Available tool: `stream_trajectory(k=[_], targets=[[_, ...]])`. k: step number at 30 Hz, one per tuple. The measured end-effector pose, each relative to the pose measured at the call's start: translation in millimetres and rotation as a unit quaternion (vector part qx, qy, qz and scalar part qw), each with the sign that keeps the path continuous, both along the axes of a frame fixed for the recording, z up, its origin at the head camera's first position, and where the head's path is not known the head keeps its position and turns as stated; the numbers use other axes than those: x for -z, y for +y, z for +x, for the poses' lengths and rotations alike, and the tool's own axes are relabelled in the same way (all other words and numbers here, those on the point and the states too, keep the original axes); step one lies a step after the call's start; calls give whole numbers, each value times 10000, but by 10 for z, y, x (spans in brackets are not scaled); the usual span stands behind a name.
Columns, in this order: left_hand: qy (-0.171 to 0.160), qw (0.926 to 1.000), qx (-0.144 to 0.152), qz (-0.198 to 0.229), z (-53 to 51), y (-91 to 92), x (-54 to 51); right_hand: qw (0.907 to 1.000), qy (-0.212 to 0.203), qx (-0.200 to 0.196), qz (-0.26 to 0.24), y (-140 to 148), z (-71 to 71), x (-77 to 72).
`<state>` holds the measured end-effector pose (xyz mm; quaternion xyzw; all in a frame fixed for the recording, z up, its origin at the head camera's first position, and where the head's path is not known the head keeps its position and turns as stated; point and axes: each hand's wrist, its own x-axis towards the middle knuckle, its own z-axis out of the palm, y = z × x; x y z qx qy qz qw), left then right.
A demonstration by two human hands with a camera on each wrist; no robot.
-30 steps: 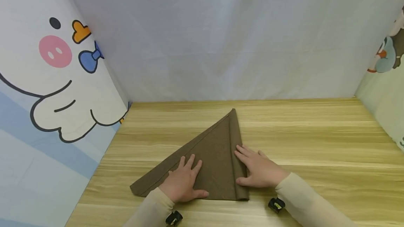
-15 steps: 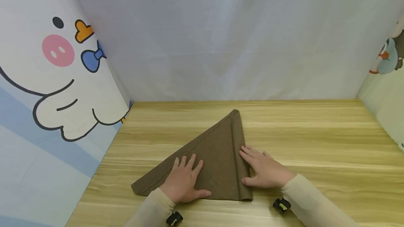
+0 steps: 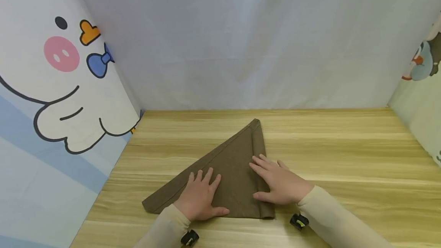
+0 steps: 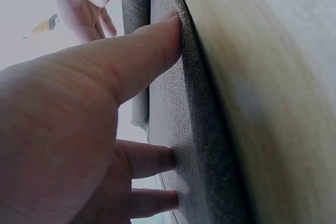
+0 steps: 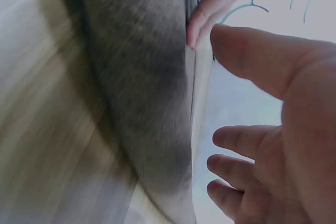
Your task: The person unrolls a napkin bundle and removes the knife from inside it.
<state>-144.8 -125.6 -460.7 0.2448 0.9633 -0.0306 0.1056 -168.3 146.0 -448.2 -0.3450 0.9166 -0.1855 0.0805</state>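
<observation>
Sleeves [image 3: 339, 217] of pale cream reach in from the near edge, black devices [image 3: 190, 238] at both wrists, as a person works on a brown cloth [image 3: 236, 186] on a wood-grain tabletop [image 3: 344, 144]. The left hand [image 3: 200, 201] lies spread on the cloth near its front edge, thumb and fingertips touching the fabric. The right hand [image 3: 280, 181], fingers extended and gripping nothing, hovers just above the strip folded over along the cloth's right side. The cloth forms a rough triangle, its peak pointing toward a plain pale backdrop [image 3: 241, 41]. A cartoon-printed panel [image 3: 20, 37] stands at left, another panel [image 3: 418, 106] at right.
</observation>
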Motion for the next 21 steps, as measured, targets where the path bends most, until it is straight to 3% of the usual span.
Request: stream_trajectory(k=[9, 21], targets=[[-258, 9993, -196, 211, 9, 4, 0, 9979, -264, -246, 529, -267, -109, 46], [-368, 9985, -269, 310, 12, -13, -6, 9970, -252, -207, 702, -195, -107, 130]])
